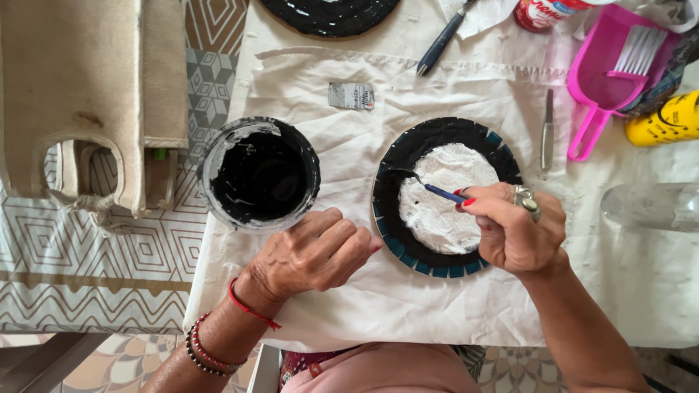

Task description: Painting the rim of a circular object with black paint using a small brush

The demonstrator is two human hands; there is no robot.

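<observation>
Head view, looking straight down over the person's lap: nearest the body, the left hand (313, 251) rests knuckles-up on the white cloth (378, 306), fingers curled loosely and closed on nothing, just below the paint pot and a little left of the round piece. The right hand (513, 229) is pinched shut on a thin blue-handled tool (437, 191), thumb and red-nailed fingers gripping its rear end. The tool's long axis runs from the hand up and to the left, low over the round mosaic disc (445, 196), with its dark tip lying on the black band at the disc's upper left. So the working spot lies left of the grip and slightly farther out, and the right hand is plainly the nearer one to it.

The disc lies flat on the cloth: a crumpled white centre, a black ring around it, small teal tiles showing along the rim. Just beside it to the left, apart from it, stands the pot (260, 173), open, filled with glossy black paste, its rim smeared grey.

Farther out lie a small metal tool (547, 132), a pink dustpan (608, 80) holding a white-bristled brush, a yellow bottle (666, 120), a dark blue pen-like tool (440, 42) and another black round piece (331, 14) at the far edge.
</observation>
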